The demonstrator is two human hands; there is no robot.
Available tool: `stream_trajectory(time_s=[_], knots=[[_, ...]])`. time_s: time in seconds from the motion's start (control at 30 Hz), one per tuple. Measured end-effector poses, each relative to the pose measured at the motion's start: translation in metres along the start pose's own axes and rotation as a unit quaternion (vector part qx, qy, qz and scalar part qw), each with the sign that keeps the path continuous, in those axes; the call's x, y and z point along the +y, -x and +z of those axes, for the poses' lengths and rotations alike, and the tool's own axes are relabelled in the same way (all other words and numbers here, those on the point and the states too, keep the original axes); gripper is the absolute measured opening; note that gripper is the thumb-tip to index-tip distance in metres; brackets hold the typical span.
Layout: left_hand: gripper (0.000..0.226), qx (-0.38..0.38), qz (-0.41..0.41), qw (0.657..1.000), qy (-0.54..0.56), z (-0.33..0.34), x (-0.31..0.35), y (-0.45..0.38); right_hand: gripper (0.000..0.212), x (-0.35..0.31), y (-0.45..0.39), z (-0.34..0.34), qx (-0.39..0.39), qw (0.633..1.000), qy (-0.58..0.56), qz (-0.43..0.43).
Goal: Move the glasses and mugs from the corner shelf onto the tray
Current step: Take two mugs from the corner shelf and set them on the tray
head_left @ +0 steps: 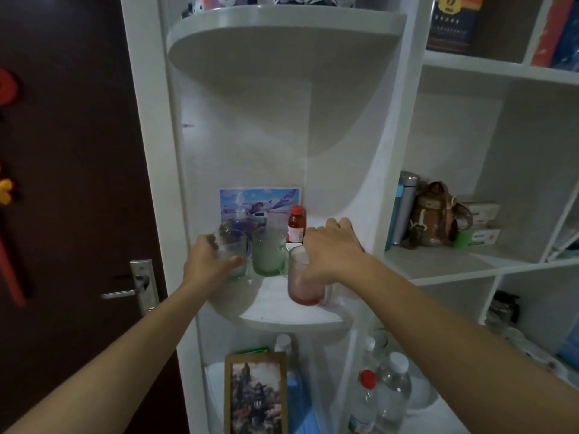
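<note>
On the rounded white corner shelf (282, 314) stand three frosted glass mugs. My left hand (208, 261) is wrapped around the clear one (233, 249) at the left. A green mug (268, 256) stands untouched in the middle, its handle to the right. My right hand (333, 250) grips the pink-tinted mug (302, 285) at the right from above, with fingers over its rim. All three mugs rest on the shelf. No tray is in view.
Behind the mugs stand a small red-capped bottle (296, 223) and a photo card (260, 205). Another rounded shelf (282, 29) hangs overhead. Below are water bottles (391, 393) and a framed picture (255, 393). A dark door with a handle (125, 292) is left; cubby shelves with boxes are right.
</note>
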State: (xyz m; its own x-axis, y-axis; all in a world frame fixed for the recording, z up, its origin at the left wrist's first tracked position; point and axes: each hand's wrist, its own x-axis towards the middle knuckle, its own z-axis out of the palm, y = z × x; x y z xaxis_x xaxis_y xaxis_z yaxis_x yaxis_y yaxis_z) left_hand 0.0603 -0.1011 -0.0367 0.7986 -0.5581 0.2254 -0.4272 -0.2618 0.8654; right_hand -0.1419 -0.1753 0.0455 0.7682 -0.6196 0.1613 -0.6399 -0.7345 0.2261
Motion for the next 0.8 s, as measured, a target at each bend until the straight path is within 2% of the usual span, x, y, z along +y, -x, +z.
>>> stream_trajectory(time_s=[0.2,0.3,0.37,0.6,0.8], knots=[[0.082,-0.003,-0.009,1.000,0.013,-0.001,-0.002,0.002,0.050,-0.001,-0.005,0.014,0.029,0.990,-0.138,0.004],[0.083,0.006,-0.005,1.000,0.009,0.000,-0.003,0.005,0.065,-0.005,-0.005,0.023,0.012,0.942,-0.330,0.055],[0.083,0.011,-0.001,1.000,0.008,0.000,-0.004,0.007,0.083,-0.009,-0.001,0.029,0.005,0.914,-0.396,0.091],[0.076,0.021,0.006,1.000,0.017,-0.008,-0.001,0.023,0.082,-0.016,0.015,0.044,0.042,0.881,-0.445,0.156],[0.070,-0.003,0.040,0.997,0.072,-0.022,0.013,0.060,0.077,-0.013,0.044,0.036,0.091,0.876,-0.464,0.096]])
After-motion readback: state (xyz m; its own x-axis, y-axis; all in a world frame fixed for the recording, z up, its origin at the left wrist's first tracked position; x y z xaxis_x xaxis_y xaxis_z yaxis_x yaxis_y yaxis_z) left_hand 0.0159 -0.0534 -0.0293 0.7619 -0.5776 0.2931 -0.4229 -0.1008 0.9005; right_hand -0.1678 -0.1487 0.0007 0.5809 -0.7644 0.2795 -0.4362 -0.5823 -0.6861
